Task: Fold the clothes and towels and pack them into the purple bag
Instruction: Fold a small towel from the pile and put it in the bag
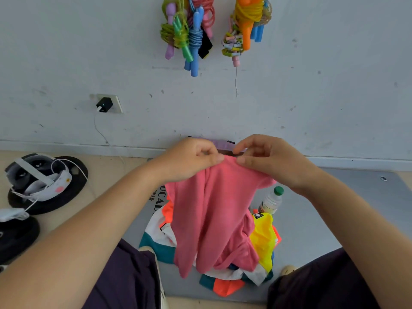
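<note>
Far left, on the floor: a headset (38,175) w/ white strap and cable rests on a dark round plate (66,197). Above it, a black charger (104,105) sits in the wall socket. Not task items.

Left hand (189,159) — fingers curled, thumb and forefinger pinching the top edge of the pink towel (214,217) at its left corner. Right hand (272,161) — same config: fingertips together, pinching the top edge just right of the left hand's pinch. The two pinch points sit near each other, almost touching.

The pink towel hangs from both hands, bunched and creased, approx. vertical; its lower end drapes onto the pile of clothes (263,239) (white, teal, orange, yellow) lying on the grey mat (312,219) between the person's knees. Purple bag (220,143): only a strip of it shows behind the hands, far side of the mat, against the wall. Whether its mouth is open — cannot tell.

Right of the towel, a clear bottle (270,200) w/ green cap stands on the mat, just beside the pile.

Step in hand, by judgement: start of folding item 1; nothing visibly packed yet.

Next move calls for: slide the hands apart along the top edge to the corners, spread the cloth flat, then fold. Keep the hem clear of the bottle — a swing could tip it.
</note>
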Demonstrator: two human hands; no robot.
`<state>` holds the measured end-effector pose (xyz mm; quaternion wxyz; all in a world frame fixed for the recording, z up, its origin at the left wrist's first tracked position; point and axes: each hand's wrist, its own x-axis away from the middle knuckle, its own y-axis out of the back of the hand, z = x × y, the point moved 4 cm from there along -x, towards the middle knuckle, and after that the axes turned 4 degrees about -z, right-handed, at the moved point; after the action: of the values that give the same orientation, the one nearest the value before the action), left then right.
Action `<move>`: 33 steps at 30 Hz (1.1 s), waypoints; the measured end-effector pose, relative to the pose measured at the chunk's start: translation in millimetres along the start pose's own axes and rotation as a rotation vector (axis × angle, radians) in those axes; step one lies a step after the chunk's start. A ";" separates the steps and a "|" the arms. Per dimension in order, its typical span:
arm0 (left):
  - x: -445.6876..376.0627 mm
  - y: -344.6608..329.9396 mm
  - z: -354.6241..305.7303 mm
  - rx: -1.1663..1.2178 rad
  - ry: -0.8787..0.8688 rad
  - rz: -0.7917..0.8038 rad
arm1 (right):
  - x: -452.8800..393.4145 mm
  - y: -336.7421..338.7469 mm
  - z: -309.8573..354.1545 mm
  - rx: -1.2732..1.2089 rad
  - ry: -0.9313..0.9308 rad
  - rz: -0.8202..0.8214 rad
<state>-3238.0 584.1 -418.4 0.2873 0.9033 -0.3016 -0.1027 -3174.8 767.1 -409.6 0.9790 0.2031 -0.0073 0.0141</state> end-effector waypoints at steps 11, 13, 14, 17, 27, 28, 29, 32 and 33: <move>-3.7 26.4 24.1 0.060 0.095 -0.227 | -2.2 11.4 -7.3 -0.001 -0.100 -0.053; -3.7 22.5 22.7 0.095 0.077 -0.182 | -1.8 7.0 -5.6 -0.010 -0.082 -0.045; -3.7 21.2 21.7 0.113 0.066 -0.181 | -1.6 4.6 -5.0 -0.016 -0.072 -0.042; -3.4 20.4 19.7 0.211 0.057 -0.207 | -0.9 -0.6 -3.0 -0.069 -0.038 0.002; 1.6 14.4 1.5 0.550 0.022 -0.151 | 6.3 -9.6 11.7 -0.190 0.034 0.259; 2.3 12.7 -0.4 0.580 0.020 -0.136 | 7.0 -10.0 13.1 -0.196 0.039 0.261; 2.8 10.8 -1.8 0.601 0.019 -0.125 | 7.8 -10.7 14.5 -0.202 0.041 0.258; 4.4 7.5 -5.0 0.641 0.027 -0.121 | 8.9 -11.0 17.9 -0.196 0.046 0.209; 4.9 7.1 -5.5 0.659 0.034 -0.126 | 9.1 -10.3 18.2 -0.180 0.050 0.183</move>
<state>-3235.6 579.0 -409.9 -0.0220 0.9661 -0.2574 -0.0024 -3165.5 750.7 -396.8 0.9878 0.1126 -0.0028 0.1076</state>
